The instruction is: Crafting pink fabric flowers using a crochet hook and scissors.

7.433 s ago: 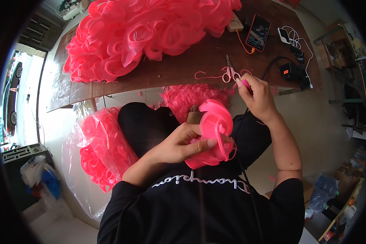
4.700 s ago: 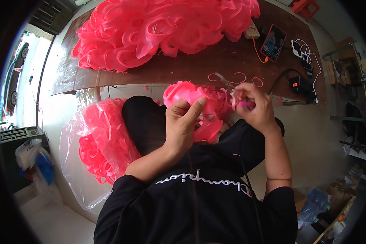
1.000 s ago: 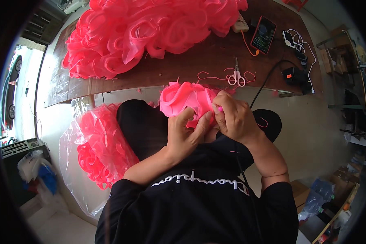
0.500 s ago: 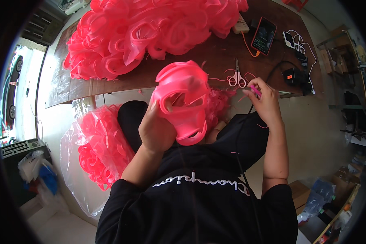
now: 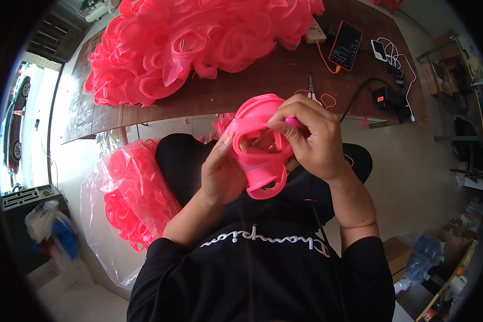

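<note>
A glossy pink rubber moulding (image 5: pixel 262 165), soft-looking and with several rimmed openings, is held up over my lap. My left hand (image 5: pixel 222 174) grips its left side, with some fingers hidden behind or inside it. At the upper right rim is my right hand (image 5: pixel 316 139), closed around a small tool with a magenta handle (image 5: pixel 293 122). The tool's working end is hidden by my fingers and the rim. Behind my right hand, a pair of scissors (image 5: pixel 311 91) lies partly covered on the brown table (image 5: pixel 241 88), beside thin pink strips.
A large heap of similar pink mouldings (image 5: pixel 198 45) covers the table's far left. A clear plastic bag (image 5: pixel 139 188) of them stands left of my legs. At the right lie a phone (image 5: pixel 346 45), a white box with an orange cable (image 5: pixel 315 33), white cables (image 5: pixel 396 56) and a black adapter (image 5: pixel 389 101).
My right hand has come left from beside the scissors to the moulding's rim, bringing the magenta-handled tool. My left hand has shifted the moulding slightly right and down.
</note>
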`<act>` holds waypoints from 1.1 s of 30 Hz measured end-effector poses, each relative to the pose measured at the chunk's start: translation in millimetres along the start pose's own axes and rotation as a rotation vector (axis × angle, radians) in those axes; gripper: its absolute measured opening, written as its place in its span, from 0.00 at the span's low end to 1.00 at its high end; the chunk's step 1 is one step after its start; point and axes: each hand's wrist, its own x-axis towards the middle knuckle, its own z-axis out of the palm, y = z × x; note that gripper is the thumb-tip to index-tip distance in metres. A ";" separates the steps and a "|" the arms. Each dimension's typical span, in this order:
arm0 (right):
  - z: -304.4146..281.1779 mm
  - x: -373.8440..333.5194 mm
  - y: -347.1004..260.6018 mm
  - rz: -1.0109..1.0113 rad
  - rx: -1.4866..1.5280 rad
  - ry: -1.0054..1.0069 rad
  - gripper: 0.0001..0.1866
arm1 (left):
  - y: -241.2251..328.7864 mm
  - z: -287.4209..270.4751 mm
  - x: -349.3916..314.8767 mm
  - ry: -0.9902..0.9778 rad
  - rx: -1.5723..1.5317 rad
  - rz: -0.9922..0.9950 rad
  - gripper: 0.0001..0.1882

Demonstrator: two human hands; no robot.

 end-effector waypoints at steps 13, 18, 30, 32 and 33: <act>-14.0 -2.6 -8.7 -0.069 -0.009 -0.021 0.06 | -3.1 13.5 -1.6 0.082 -0.107 -0.170 0.26; -22.6 -3.7 -7.3 -0.131 -0.236 -0.153 0.12 | -5.5 11.1 -1.8 0.165 -0.013 -0.215 0.26; -33.0 2.8 -5.5 -0.167 -0.340 -0.177 0.12 | 1.3 23.5 -3.0 0.122 0.034 -0.361 0.26; -36.8 2.3 -8.6 -0.153 -0.258 -0.230 0.11 | 0.6 23.2 -3.3 0.146 -0.034 -0.365 0.25; -38.1 -0.6 -12.5 -0.117 -0.249 -0.286 0.10 | 0.4 22.7 -3.5 0.157 -0.019 -0.335 0.24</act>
